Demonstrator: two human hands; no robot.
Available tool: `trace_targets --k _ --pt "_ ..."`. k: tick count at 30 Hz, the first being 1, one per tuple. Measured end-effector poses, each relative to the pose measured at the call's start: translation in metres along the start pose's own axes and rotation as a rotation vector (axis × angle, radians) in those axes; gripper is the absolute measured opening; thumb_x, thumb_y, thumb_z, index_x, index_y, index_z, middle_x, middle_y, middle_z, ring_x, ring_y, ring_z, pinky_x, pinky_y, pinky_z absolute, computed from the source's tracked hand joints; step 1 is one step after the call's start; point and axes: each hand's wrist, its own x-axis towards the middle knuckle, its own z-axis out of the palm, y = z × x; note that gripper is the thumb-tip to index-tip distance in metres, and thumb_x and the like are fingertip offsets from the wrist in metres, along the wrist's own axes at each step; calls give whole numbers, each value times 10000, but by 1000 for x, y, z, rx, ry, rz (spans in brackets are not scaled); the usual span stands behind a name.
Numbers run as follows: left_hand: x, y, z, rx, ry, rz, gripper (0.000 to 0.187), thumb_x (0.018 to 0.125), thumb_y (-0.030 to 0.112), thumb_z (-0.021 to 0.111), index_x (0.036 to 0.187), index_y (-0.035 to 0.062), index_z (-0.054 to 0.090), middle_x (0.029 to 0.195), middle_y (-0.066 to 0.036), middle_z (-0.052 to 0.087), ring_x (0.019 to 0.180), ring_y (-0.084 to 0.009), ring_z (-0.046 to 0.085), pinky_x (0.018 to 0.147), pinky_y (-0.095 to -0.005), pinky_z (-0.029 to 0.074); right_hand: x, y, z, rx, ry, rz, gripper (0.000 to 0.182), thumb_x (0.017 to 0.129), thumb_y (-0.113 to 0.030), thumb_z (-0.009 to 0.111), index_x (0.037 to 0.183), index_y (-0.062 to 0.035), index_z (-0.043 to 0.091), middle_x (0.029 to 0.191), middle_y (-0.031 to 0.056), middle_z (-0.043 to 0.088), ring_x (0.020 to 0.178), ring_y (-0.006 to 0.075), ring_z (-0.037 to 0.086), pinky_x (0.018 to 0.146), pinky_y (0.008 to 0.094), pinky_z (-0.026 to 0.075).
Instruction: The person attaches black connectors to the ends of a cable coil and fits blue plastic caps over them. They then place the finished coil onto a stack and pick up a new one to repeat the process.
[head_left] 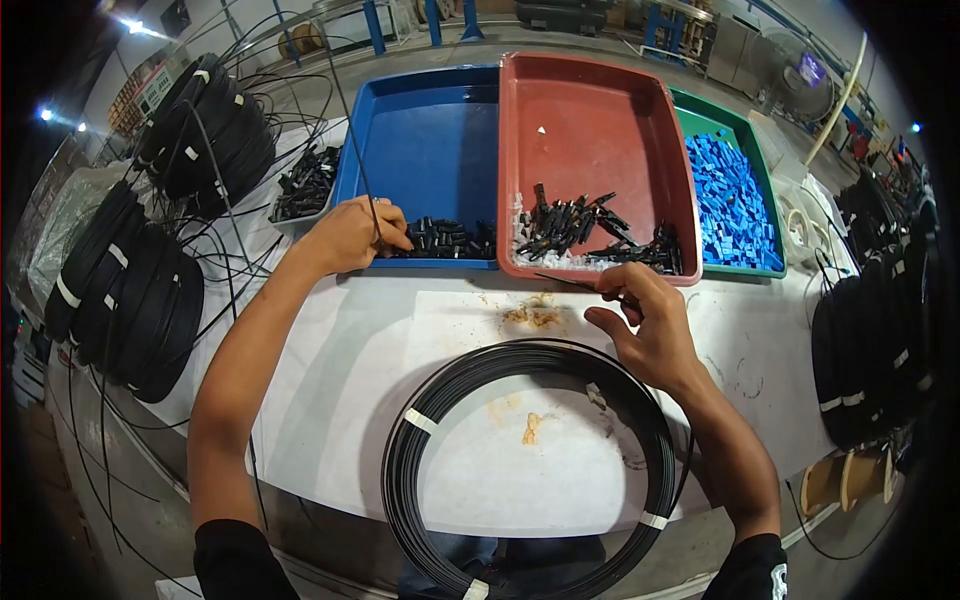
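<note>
My left hand reaches over the front edge of the blue tray, its fingers curled together beside a pile of small black cylindrical parts. What lies between those fingertips is hidden. A thin black cable runs down across that hand from above. In front of the red tray, my right hand is closed on a black cable end that points left. Below it lies a coil of black cable, bound with white tape and overhanging the table's front edge. Slim black connector parts lie in the red tray.
A green tray of blue pieces stands at the right, and a small bin of black parts at the left. Stacked black cable coils flank the white table, with more coils at right. Loose cables trail at left.
</note>
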Motion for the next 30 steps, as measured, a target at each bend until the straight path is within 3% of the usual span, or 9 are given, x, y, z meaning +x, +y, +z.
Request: trace_targets --k 6,9,11,12,15,16,23,25,30 --pt "3 1 -2 131 22 60 214 657 -79 718 834 42 723 862 -48 655 809 -241 626 762 -339 515 -1 1 1 23 15 -39 248 812 -57 770 992 -16 604 915 130 641 821 279 651 686 364 496" --pt "3 -2 4 -96 173 -90 156 756 -68 720 866 36 684 877 -44 661 801 -195 635 742 -306 515 0 0 -2 25 19 -35 218 830 -41 745 990 -12 600 906 137 638 835 293 659 696 381 500" --pt "2 9 4 -570 422 -335 113 844 14 731 936 42 672 896 -35 707 843 -135 660 740 -282 527 1 4 -2 31 66 -67 176 847 7 695 994 -14 601 916 149 642 844 316 663 714 399 507" --pt "3 11 6 -795 486 -293 135 915 66 705 1031 49 638 947 -56 717 872 -117 663 743 -252 526 2 6 -3 32 74 -67 176 847 7 695 994 -14 601 916 149 642 844 316 663 714 399 507" --pt "2 31 12 -1164 539 -311 183 913 56 700 1068 58 603 997 -83 697 853 -138 665 785 -253 539 7 13 -6 -43 121 -131 168 857 68 633 998 -16 600 932 159 648 852 338 664 732 413 515" --pt "3 41 15 -1318 539 -223 180 917 47 690 1071 59 597 1025 -110 699 868 -156 683 795 -255 553 8 15 -7 -25 129 -138 182 868 88 615 1022 -8 600 949 149 651 844 288 662 730 373 519" --pt "31 115 26 -1792 495 -53 183 927 20 664 1091 56 591 1046 -130 689 890 -179 689 813 -264 574 9 25 -19 -35 106 -2 111 905 129 545 976 51 579 936 158 650 835 225 659 741 323 520" --pt "40 129 32 -1799 477 -28 184 923 26 672 1087 46 590 1039 -129 691 896 -177 690 796 -265 570 9 27 -22 45 86 49 231 828 175 551 1004 33 598 979 175 678 892 318 673 786 374 529" --pt "60 172 38 -1293 554 -155 186 919 -1 673 1094 13 610 1000 -111 709 866 -152 694 792 -260 562 11 19 -20 135 208 -144 328 812 129 638 1107 -15 643 998 154 696 952 293 704 793 366 559"
